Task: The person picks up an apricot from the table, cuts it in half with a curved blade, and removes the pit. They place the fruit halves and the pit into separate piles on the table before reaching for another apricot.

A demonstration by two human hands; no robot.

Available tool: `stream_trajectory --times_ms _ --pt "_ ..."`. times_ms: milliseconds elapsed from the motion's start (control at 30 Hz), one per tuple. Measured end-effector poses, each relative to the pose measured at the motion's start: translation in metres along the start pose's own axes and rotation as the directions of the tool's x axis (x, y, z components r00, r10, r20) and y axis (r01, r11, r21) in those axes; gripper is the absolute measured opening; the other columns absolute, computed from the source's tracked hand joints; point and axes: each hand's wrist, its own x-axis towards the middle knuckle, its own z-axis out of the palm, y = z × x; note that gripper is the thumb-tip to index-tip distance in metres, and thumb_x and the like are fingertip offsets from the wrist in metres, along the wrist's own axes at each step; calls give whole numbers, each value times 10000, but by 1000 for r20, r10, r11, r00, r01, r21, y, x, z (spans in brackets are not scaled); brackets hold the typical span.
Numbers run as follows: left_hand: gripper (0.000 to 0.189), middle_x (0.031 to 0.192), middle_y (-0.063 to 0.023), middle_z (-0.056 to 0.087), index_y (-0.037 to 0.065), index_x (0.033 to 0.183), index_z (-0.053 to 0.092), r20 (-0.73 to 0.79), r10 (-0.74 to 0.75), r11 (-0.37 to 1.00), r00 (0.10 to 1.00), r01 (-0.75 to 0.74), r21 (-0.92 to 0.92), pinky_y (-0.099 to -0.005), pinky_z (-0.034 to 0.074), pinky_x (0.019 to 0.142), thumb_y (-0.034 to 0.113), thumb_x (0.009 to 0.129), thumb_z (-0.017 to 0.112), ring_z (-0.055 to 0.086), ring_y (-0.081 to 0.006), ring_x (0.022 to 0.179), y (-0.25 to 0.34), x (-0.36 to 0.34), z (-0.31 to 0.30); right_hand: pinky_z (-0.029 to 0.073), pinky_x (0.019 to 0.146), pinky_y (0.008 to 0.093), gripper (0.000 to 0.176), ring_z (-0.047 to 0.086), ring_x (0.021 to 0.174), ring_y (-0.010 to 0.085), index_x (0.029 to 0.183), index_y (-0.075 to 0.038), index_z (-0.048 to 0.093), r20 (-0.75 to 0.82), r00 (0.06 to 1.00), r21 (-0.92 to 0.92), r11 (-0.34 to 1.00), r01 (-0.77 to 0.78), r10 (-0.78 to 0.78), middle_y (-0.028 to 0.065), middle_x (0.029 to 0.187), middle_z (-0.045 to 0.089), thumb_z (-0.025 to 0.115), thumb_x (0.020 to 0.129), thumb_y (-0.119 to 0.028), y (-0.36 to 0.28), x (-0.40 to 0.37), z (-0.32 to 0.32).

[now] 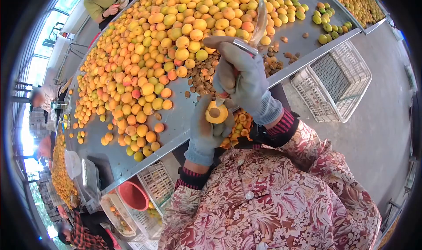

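In my gloved left hand (209, 125) sits an apricot half (216, 114), its cut face up and a brown round pit spot at its centre. Fingers of that hand curl around the fruit. My gloved right hand (244, 78) is closed around a curved knife (259, 23), its blade pointing up and away. A small metal tip (220, 101) shows under the right fist, right at the edge of the apricot half. Brown pits (204, 76) lie on the metal table (178, 131) just beyond my hands. Below them, cut apricot pieces (239, 127) are heaped close to my body.
A large pile of whole apricots (145, 61) covers much of the table. Greener fruit (327, 23) lies at the far right. A white crate (336, 81) stands right of the table. At lower left are a red bucket (133, 195) and crates. A person (105, 4) works across the table.
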Motion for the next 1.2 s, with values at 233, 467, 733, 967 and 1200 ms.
stream_trajectory --times_ms 233,467,733,967,1200 --pt "329 631 -17 529 121 885 519 -173 6 1000 985 -10 -26 -230 310 355 417 926 382 469 -109 445 -4 -1 12 336 354 215 231 390 360 62 984 -26 639 -8 1000 19 1000 -12 12 -20 500 461 527 871 -193 10 0 -3" --pt "277 851 -47 571 83 992 524 -202 243 949 949 -189 252 -243 481 565 302 957 358 581 -99 724 -13 16 0 352 380 221 188 408 397 57 937 -48 666 6 998 -228 972 -61 64 -35 594 494 557 846 -171 23 -7 12" --pt "266 817 -70 596 20 944 533 -167 335 907 927 -269 324 -243 487 564 236 931 376 600 -129 672 -6 30 5 185 375 239 287 181 383 58 1085 9 536 -279 881 348 896 -277 381 -60 501 213 397 919 -178 45 21 -29" --pt "282 632 -48 592 66 828 544 -258 310 780 915 -90 620 -235 362 344 306 904 417 509 -104 429 14 51 -3 269 382 260 218 312 396 99 1013 -55 604 -134 958 26 967 -252 253 -12 514 359 543 829 -155 42 31 -19" --pt "248 888 -56 613 79 990 522 312 -27 996 950 -1 89 -266 520 576 290 920 412 619 -151 729 24 81 -48 253 413 259 265 228 421 80 1099 -41 541 -390 742 474 810 -345 545 -61 513 264 454 876 -154 68 43 -49"
